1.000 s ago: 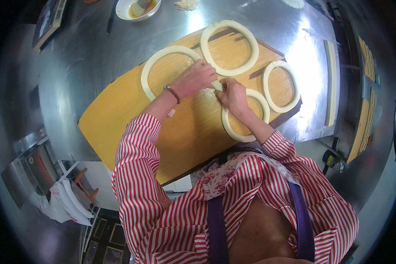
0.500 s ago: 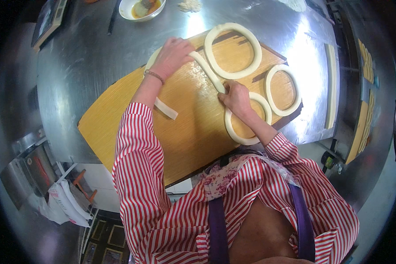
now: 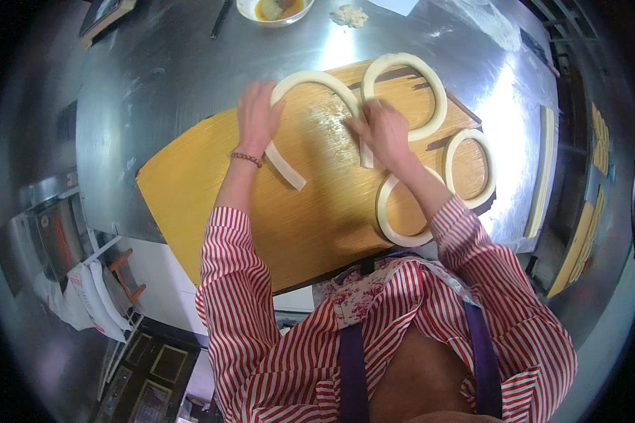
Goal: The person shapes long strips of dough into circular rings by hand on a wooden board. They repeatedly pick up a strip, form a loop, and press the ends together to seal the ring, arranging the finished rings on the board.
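A pale dough rope (image 3: pixel 316 76) lies in an arch on the wooden board (image 3: pixel 212 190), its two ends pointing toward me. My left hand (image 3: pixel 257 118), with a beaded bracelet at the wrist, closes over the arch's left side; the cut end shows below it. On the right side, my right hand (image 3: pixel 386 134) has thumb and fingers about the rope, slightly blurred, with the other end just below. Beside that hand lie a large dough ring (image 3: pixel 439 88), a smaller ring (image 3: pixel 491 166) at the right and another ring (image 3: pixel 382 211) partly behind my right forearm.
The board rests on a shiny metal table (image 3: pixel 155 92). At the far side are a white bowl (image 3: pixel 289 19) with brown sauce and a small pale heap (image 3: pixel 349 15). Long dough strips (image 3: pixel 541 173) lie along the table's right edge. Trays (image 3: pixel 578 247) stand farther right.
My left hand has slid from the top of the arch down its left side. My right hand has moved up from the rope's right end, which now shows. The whole view has shifted.
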The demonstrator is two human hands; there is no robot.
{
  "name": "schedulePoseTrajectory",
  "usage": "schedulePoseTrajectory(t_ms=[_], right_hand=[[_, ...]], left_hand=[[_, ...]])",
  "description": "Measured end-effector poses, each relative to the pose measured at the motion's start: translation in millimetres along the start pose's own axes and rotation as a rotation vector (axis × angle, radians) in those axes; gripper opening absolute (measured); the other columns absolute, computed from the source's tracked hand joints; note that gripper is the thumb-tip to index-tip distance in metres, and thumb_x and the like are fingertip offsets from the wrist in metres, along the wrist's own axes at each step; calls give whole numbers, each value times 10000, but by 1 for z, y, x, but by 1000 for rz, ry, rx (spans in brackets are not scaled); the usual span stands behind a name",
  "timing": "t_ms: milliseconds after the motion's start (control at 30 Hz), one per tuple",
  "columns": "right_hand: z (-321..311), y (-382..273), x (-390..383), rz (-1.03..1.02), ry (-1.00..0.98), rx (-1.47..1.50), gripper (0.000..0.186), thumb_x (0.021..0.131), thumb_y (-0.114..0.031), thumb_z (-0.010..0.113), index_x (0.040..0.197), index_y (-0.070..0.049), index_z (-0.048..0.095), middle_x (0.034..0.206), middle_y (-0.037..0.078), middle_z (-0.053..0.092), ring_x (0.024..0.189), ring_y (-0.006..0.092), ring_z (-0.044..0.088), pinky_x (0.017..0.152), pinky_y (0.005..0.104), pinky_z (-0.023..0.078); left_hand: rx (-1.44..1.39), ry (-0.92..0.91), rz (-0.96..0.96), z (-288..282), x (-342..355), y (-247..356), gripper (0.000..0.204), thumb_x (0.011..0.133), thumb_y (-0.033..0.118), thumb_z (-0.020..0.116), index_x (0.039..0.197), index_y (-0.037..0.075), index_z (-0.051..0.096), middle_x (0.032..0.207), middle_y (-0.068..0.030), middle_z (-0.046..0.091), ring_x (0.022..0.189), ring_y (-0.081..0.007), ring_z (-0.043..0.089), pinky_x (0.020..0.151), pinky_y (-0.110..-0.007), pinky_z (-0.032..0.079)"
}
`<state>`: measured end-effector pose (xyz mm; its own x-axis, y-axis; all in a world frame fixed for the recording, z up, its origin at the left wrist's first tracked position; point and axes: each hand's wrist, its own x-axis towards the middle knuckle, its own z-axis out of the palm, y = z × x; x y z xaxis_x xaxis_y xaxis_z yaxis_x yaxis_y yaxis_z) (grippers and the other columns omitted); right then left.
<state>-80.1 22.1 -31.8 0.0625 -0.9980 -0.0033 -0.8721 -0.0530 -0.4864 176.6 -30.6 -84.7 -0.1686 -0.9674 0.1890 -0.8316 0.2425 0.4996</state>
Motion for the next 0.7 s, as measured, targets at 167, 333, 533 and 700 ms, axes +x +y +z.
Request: schedulePoseTrajectory(t_ms=[167, 333, 533, 700], right_hand=[[16, -10, 66, -273, 49, -156, 236, 820, -265, 724, 889, -50, 655, 978, 156, 634, 897, 352, 649, 752, 472, 533], [23, -2, 77, -264, 4, -122, 231, 847, -208, 694, 1051, -100, 679, 998, 120, 637, 922, 341, 636, 781, 460, 527], [-29, 11, 29, -650, -341, 56, 292, 821, -124, 716, 1103, -68, 666, 1018, 104, 635, 964, 325, 652, 782, 424, 554], [-21, 29, -4, -884, -539, -134, 284, 778, -33, 688, 1061, -25, 662, 1103, 70, 649, 949, 301, 681, 749, 399, 578]], left_hand=[[24, 88, 21, -9, -10, -2, 345, 850, 109, 709, 1182, 40, 642, 1092, -119, 612, 1071, -328, 557, 957, -429, 451], [-75, 93, -90, -25, -26, -2, 330, 851, 78, 692, 1176, 39, 650, 1146, -118, 614, 1110, -333, 563, 969, -425, 467], [-201, -66, 170, -50, -84, 9, 443, 803, 95, 728, 1237, 80, 640, 1229, -141, 603, 1190, -345, 546, 1080, -420, 423], [-68, -415, 501, -57, -121, 21, 280, 810, 94, 714, 1084, 62, 665, 1105, -123, 623, 1135, -328, 547, 1054, -423, 434]])
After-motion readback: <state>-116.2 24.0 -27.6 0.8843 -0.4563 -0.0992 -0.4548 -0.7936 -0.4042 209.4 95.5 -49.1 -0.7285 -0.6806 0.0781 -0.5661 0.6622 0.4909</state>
